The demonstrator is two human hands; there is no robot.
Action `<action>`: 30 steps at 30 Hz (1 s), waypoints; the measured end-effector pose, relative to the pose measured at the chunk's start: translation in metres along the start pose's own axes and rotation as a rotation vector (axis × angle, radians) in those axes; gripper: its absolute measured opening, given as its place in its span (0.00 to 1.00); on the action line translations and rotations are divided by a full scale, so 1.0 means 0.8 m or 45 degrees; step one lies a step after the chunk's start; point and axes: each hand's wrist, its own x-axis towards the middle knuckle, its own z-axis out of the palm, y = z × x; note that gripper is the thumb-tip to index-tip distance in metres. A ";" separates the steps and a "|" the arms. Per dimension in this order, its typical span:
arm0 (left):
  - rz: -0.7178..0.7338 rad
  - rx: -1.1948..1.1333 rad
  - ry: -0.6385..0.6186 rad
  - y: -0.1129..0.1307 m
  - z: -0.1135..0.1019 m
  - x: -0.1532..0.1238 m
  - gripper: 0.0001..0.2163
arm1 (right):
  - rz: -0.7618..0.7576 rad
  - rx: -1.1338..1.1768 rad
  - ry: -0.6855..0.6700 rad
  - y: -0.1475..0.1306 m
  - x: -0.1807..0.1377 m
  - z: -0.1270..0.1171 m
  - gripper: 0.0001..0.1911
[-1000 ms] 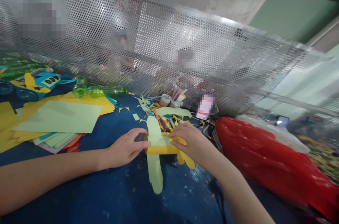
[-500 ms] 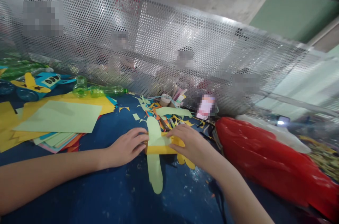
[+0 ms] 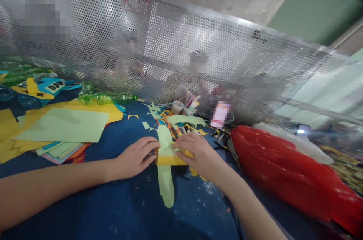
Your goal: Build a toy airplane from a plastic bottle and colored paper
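On the blue table between my hands lies a toy airplane of paper, with a yellow box-like body point(image 3: 170, 160) and a long pale green wing strip point(image 3: 166, 187) across it. The wing's rounded ends stick out to the far and near sides. My left hand point(image 3: 134, 158) holds the left end of the body, thumb and fingers closed against it. From the right, my right hand point(image 3: 198, 153) reaches over the body with bent fingers, pressing on it close to the wing. Scalloped yellow paper point(image 3: 194, 172) at the right end is largely covered by that hand.
Coloured paper sheets point(image 3: 62, 124) are stacked at left, with a blue toy airplane point(image 3: 48, 89) and green plastic bottles point(image 3: 116, 97) behind. Paper scraps point(image 3: 154, 111) and a cup of sticks point(image 3: 188, 106) lie beyond. A red plastic bag point(image 3: 283, 168) fills the right, before a perforated metal screen point(image 3: 170, 36).
My right hand has slid left along the yellow body toward the green wing, covering more of the scalloped yellow paper. The left hand and the airplane have stayed in place.
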 end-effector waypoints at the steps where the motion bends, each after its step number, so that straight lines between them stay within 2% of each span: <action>1: 0.001 0.001 0.000 0.000 0.000 0.000 0.14 | -0.001 -0.001 0.000 0.000 0.000 0.001 0.07; 7: 0.014 -0.006 -0.016 0.001 -0.002 0.001 0.13 | 0.070 -0.065 0.024 0.000 0.000 0.001 0.06; 11: -0.039 -0.034 -0.027 0.000 -0.002 0.000 0.13 | 0.101 -0.105 0.038 -0.001 0.001 -0.004 0.05; 14: -0.117 -0.076 -0.049 -0.002 -0.001 0.000 0.16 | 0.202 -0.168 0.134 0.004 0.001 -0.013 0.07; 18: -0.159 -0.205 -0.080 -0.006 0.002 0.002 0.20 | 0.442 -0.182 0.331 0.023 -0.002 -0.024 0.12; 21: -0.226 -0.354 -0.020 -0.012 0.003 0.005 0.18 | 0.667 -0.010 0.430 0.047 -0.008 -0.024 0.13; 25: -0.464 -0.661 0.199 -0.025 0.004 0.012 0.16 | 0.965 0.390 0.551 0.088 -0.016 -0.010 0.14; 30: -0.751 -1.003 0.397 -0.032 0.004 0.018 0.23 | 1.049 0.719 0.487 0.117 -0.019 0.019 0.19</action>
